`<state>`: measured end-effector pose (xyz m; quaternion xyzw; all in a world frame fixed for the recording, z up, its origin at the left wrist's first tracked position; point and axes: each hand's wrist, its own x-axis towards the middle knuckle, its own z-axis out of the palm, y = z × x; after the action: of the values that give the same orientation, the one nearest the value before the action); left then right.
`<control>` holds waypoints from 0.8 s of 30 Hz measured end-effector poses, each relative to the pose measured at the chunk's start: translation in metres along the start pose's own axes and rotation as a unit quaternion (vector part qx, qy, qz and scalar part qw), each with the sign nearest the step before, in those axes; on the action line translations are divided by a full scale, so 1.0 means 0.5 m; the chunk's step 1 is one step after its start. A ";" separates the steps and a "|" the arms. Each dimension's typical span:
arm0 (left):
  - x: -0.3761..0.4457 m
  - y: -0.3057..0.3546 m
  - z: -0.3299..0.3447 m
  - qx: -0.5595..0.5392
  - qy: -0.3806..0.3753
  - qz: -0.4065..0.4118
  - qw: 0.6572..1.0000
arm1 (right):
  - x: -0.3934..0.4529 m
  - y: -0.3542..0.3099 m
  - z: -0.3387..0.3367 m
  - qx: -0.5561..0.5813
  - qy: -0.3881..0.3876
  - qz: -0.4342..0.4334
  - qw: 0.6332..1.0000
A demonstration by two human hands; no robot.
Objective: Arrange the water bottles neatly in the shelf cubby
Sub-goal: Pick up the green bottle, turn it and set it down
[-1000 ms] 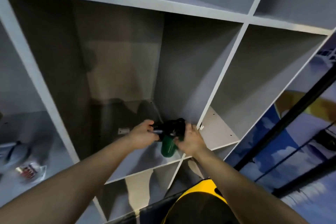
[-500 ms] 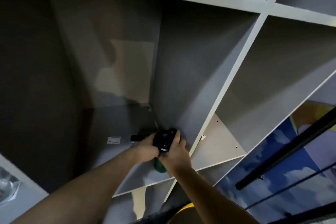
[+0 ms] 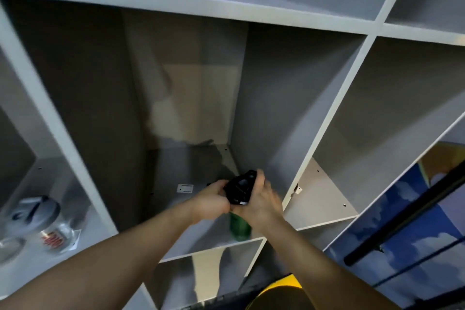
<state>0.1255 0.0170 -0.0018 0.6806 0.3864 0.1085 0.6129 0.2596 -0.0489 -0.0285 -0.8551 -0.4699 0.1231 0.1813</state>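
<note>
Between our hands: we hold one green water bottle (image 3: 240,228) with a black lid (image 3: 240,190), low at the front right of the middle cubby (image 3: 191,241).
Left hand (image 3: 210,205): we have it closed around the lid from the left, thumb on top.
Right hand (image 3: 261,205): we wrap it around the bottle's neck and lid from the right, fingers curled over the far side.
Bottle position: its green body hangs below our hands, over the cubby floor's front edge; we cannot tell whether it touches the floor.
Writing: beyond our left hand we see one small white sticker (image 3: 185,188) on the cubby floor, print too small to read; red print on a clear lid (image 3: 59,235) far left of our left hand is blurred.
Edges: just right of our right hand stands the white divider (image 3: 324,138); the cubby's front edge runs under our wrists.
Open room: beyond and to the left of our hands the cubby floor lies bare back to the wall.
Count: one bottle, one sticker, two hands; in the cubby to the left we count one grey round lid (image 3: 35,210) and clear containers, number unclear.
</note>
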 end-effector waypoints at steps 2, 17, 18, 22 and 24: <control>-0.049 -0.005 -0.016 0.022 0.004 0.024 0.999 | -0.043 -0.028 -0.025 -0.051 0.013 -0.032 0.998; -0.563 -0.176 -0.355 0.113 0.041 0.103 0.987 | -0.478 -0.428 -0.002 -0.033 -0.059 -0.184 0.981; -0.591 -0.187 -0.380 0.117 0.050 0.102 0.987 | -0.494 -0.458 0.011 -0.018 -0.062 -0.192 0.979; -0.659 -0.231 -0.463 0.081 0.093 0.110 0.986 | -0.517 -0.567 0.064 0.019 -0.064 -0.211 0.975; -0.673 -0.249 -0.494 0.049 0.103 0.104 0.988 | -0.507 -0.609 0.090 0.030 -0.067 -0.211 0.975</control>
<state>-0.3049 -0.0258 0.0493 0.7315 0.3795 0.2220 0.5212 -0.1228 -0.1052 0.0705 -0.7209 -0.6468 0.1531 0.1965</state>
